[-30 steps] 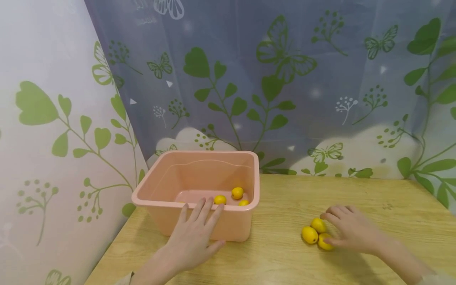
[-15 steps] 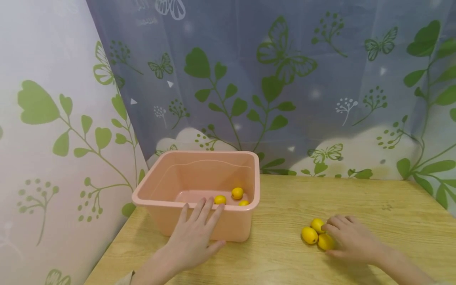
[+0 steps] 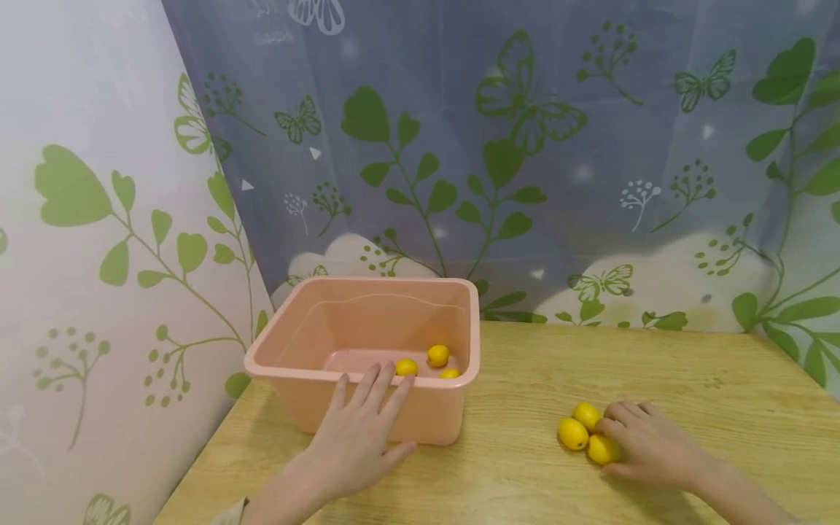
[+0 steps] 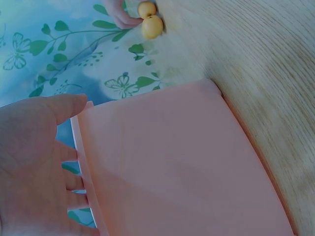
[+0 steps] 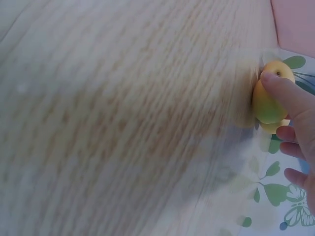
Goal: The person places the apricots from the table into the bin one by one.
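Note:
My left hand (image 3: 354, 441) rests on the front rim of a pink plastic bin (image 3: 367, 290), its fingers straight and spread over the edge. In the left wrist view the fingers of that hand lie behind the rim. On the wooden table to the right, three small yellow lemons sit in a tight cluster. My right hand (image 3: 656, 448) has its thumb and fingers around the nearest lemon (image 3: 601, 450), with the thumb on its side in the right wrist view. Against it lie a left lemon (image 3: 573, 434) and a back lemon (image 3: 586, 415).
Inside the bin are more lemons, one by the right wall (image 3: 437, 356), one near the fingertips (image 3: 406, 367) and one partly hidden by the front rim. A patterned curtain (image 3: 558, 189) hangs behind the wooden table (image 3: 518, 394) and along its left side.
My right hand has lowered towards the table and closed in around the nearest lemon, which has barely shifted. The left hand and the bin have stayed put.

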Demonstrator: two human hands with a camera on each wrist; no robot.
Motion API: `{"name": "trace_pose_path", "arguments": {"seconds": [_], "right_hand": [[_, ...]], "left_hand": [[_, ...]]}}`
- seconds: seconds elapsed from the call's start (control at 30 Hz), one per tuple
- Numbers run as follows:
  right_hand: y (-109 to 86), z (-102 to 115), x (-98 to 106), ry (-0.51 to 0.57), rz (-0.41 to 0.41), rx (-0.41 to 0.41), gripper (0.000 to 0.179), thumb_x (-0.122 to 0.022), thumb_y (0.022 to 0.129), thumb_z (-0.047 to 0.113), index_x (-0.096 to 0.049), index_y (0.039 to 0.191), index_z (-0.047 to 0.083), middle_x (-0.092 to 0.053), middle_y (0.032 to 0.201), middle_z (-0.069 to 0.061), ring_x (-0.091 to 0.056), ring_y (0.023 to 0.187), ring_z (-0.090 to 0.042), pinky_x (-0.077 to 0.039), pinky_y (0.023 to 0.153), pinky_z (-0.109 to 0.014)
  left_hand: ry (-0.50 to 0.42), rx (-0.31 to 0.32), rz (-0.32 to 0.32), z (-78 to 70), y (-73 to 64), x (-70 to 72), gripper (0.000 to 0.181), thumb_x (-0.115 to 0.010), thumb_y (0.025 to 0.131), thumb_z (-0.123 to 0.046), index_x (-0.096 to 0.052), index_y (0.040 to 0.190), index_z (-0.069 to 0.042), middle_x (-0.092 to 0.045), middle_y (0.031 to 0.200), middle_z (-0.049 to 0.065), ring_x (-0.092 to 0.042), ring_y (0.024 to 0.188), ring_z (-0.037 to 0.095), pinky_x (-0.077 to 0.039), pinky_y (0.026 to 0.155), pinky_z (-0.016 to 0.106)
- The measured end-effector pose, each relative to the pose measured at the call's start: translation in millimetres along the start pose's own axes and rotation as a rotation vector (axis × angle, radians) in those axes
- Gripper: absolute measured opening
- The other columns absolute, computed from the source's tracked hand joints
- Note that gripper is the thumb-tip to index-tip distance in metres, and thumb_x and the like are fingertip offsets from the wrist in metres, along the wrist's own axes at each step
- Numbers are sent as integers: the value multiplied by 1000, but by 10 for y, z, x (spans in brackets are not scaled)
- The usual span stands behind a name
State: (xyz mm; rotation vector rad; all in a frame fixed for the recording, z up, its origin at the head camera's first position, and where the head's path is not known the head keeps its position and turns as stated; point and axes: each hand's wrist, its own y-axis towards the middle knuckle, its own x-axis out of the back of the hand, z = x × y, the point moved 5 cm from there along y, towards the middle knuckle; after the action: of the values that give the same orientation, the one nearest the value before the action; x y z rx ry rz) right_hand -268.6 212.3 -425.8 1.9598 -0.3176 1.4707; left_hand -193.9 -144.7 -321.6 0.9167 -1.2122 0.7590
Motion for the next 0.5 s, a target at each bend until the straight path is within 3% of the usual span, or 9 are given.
{"name": "trace_pose_path", "arguments": {"seconds": [0.33, 0.5], "right_hand": [[-19, -23, -32, 0, -8, 4, 48, -75, 64, 54, -64, 94, 18, -50, 92, 8, -47, 84, -13, -41, 64, -37], [-14, -47, -11, 26, 12, -23, 45, -77, 64, 51, -64, 93, 19, -49, 91, 8, -49, 84, -15, -43, 67, -42]], "left_hand": [[1, 0, 3, 2, 2, 4, 75, -51, 88, -53, -30, 145, -9, -27, 148, 20, -27, 134, 36, -21, 101, 63], [-1, 1, 2, 8, 2, -1, 75, -51, 88, -53, -30, 145, -9, -27, 148, 20, -27, 134, 36, -21, 101, 63]]}}
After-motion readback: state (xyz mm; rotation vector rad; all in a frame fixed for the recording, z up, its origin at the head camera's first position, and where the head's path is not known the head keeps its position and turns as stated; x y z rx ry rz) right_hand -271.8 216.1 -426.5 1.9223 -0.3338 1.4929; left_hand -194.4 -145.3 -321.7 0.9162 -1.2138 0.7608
